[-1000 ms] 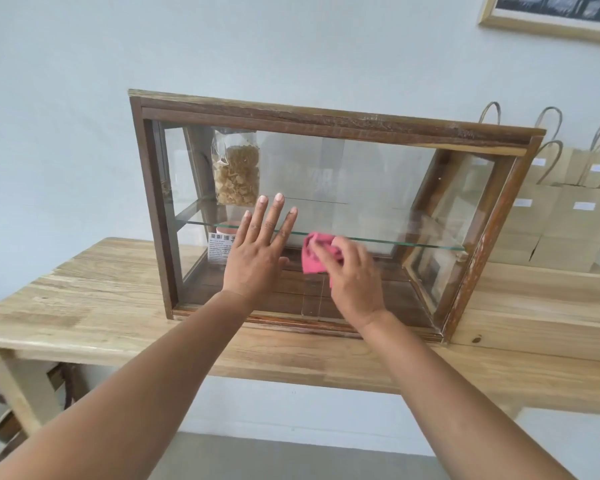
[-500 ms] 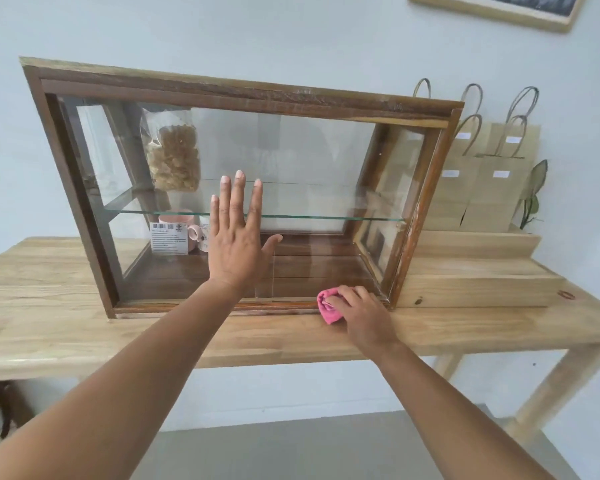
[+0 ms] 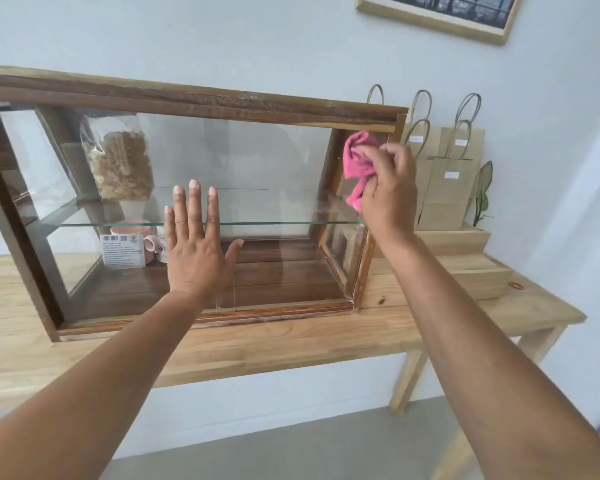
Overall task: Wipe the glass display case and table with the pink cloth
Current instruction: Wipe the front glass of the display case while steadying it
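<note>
A wood-framed glass display case (image 3: 194,105) stands on a light wooden table (image 3: 291,341). My left hand (image 3: 196,247) lies flat with fingers spread against the lower middle of the front glass. My right hand (image 3: 387,188) grips a bunched pink cloth (image 3: 359,161) and presses it on the glass at the case's upper right corner, beside the right frame post. Inside the case a glass shelf carries a bag of snacks (image 3: 120,157); below it stand a pink mug (image 3: 142,239) and a printed card (image 3: 122,251).
Several brown paper bags (image 3: 444,178) with handles stand on a stepped wooden riser (image 3: 465,261) right of the case. A leafy plant (image 3: 484,188) peeks out behind them. A framed picture (image 3: 440,15) hangs on the wall above. A small ring (image 3: 515,285) lies near the table's right end.
My right hand has carried the pink cloth from the bottom right edge of the case up to its upper right corner. My left hand has stayed flat on the glass.
</note>
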{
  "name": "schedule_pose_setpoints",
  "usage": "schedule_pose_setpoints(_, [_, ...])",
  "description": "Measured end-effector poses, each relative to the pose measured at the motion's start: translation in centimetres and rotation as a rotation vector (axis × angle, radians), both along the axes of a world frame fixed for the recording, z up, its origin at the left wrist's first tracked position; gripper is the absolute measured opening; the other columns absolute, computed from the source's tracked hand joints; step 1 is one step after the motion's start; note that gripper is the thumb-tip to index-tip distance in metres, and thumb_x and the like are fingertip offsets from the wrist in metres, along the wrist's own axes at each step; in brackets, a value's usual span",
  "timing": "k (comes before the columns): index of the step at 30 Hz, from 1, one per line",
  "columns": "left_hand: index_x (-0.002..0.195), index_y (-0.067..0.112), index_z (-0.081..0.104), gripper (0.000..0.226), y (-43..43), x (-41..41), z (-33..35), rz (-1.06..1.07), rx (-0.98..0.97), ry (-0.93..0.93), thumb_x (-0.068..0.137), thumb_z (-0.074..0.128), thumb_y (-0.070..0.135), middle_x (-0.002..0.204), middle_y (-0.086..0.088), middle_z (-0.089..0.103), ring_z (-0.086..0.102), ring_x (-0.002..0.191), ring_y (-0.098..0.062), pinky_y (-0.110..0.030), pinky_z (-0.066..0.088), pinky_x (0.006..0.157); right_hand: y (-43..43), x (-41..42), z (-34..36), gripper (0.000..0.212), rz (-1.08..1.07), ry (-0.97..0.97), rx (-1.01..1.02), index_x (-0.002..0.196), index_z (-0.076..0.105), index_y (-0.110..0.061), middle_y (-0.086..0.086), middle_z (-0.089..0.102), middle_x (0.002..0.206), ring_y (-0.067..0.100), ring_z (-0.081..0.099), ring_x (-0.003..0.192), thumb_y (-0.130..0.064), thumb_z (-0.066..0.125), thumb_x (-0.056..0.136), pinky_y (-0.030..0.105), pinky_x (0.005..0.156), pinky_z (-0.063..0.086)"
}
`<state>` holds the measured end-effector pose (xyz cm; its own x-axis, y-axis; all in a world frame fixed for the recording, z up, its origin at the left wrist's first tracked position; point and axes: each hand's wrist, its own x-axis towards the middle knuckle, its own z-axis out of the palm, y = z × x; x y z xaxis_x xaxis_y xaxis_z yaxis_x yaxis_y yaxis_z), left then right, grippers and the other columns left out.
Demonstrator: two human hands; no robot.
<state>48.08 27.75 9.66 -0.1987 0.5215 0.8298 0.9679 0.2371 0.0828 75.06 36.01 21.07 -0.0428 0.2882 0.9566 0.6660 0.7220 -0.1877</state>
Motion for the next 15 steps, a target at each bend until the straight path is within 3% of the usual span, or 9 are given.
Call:
schedule_pose_setpoints(2, [0.159,0.015,-0.001,0.093,-0.1,-0.1,-0.1,-0.001,0.001,0.005,0.092,0.054,0.051,0.166,-0.011,-0.008,-0.009,0.153,-0.032,-0.049,-0.001,0.123,1.3,-0.4,1.7,0.038,-0.031,-0.023,-0.029,0.12,0.068,-0.012,0.015,0.058,0.117,0.031,0.057,0.108,0.002,0.053,0.088,0.039,0.077,0.058])
schedule_pose_setpoints(5, [0.159,0.015,-0.001,0.092,-0.1,-0.3,-0.1,0.002,-0.003,0.019,0.093,0.052,0.053,0.166,-0.012,-0.009,-0.009,0.153,-0.032,-0.049,-0.001,0.123,2.0,-0.7,-0.4,0.038,-0.065,-0.105,-0.046,0.119,0.069,-0.012,0.015,0.059,0.118,0.033,0.056,0.108,0.002,0.068,0.083,0.042,0.077,0.059])
schedule_pose_setpoints(9, [0.159,0.015,-0.001,0.09,0.2,-0.4,-0.3,0.006,0.005,0.031,0.094,0.048,0.054,0.166,-0.012,-0.01,-0.01,0.152,-0.032,-0.049,-0.001,0.123,1.8,-0.6,-9.4,0.044,-0.036,-0.247,-0.08,0.108,0.069,-0.017,0.009,0.058,0.113,0.029,0.053,0.099,0.002,0.079,0.069,0.032,0.067,0.054])
schedule_pose_setpoints(15, [0.158,0.014,-0.001,0.089,0.4,-0.3,-0.3,-0.004,-0.003,0.017,0.095,0.048,0.053,0.166,-0.013,-0.009,-0.009,0.152,-0.034,-0.054,0.003,0.122,-0.4,0.9,-20.7,0.035,0.088,-0.54,-0.33,0.098,0.072,-0.023,-0.004,0.055,0.108,0.018,0.056,0.098,-0.002,0.082,0.072,0.03,0.057,0.056])
